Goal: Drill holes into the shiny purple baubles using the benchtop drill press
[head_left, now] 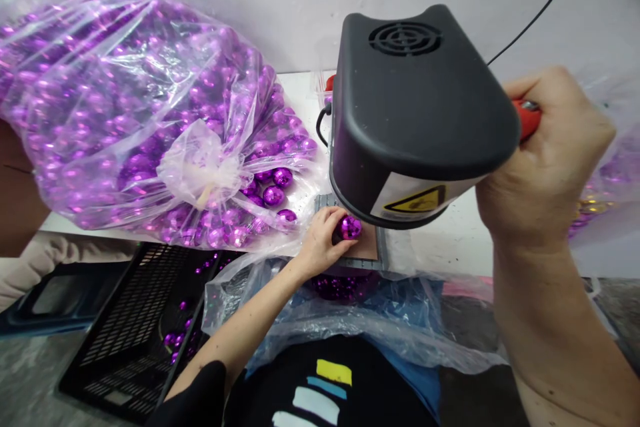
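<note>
My left hand [320, 240] pinches a shiny purple ball [349, 227] and holds it on a small brown pad [369, 248] under the black machine head [415, 113]. My right hand [547, 160] is wrapped around the machine's red lever handle [527, 119] at the right side of the head. A yellow warning label [419, 200] shows on the head's lower front. The space between the head and the pad is mostly hidden by the housing.
A big clear plastic bag [130, 107] full of purple balls lies at the left on the white table [450, 240]. A black plastic crate [140, 327] with a few balls sits below left. Another plastic bag [350, 307] with balls lies in my lap. A black cable [545, 7] runs up right.
</note>
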The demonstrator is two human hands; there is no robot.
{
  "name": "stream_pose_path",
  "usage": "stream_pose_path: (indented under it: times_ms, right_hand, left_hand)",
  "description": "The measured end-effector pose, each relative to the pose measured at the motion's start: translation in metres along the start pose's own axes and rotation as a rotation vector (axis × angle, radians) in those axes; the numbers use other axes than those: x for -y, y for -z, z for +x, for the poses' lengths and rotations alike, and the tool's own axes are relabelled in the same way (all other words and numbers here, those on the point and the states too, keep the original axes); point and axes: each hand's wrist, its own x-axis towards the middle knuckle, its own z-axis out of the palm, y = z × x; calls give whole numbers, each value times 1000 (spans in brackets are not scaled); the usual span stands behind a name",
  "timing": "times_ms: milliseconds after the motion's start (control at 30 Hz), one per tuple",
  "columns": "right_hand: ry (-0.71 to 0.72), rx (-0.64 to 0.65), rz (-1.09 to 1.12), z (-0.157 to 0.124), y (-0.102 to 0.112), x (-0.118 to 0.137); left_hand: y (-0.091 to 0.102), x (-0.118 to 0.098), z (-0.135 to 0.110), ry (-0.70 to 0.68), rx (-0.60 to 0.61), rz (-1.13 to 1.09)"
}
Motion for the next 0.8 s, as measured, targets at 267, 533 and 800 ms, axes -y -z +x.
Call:
stream_pose_path:
  times_ms: [267, 533, 800]
  right_hand:
    - [-7, -18, -76, 0, -1, -1]
    - [-2, -43, -76, -1, -2, -3]
    - [86, -79, -106, -10, 2, -6]
  left_hand:
    - [-14, 0, 2, 82, 15, -123]
    - [-14, -7, 0, 92, -23, -113]
    - [-14, -8, -1, 105, -7, -64]
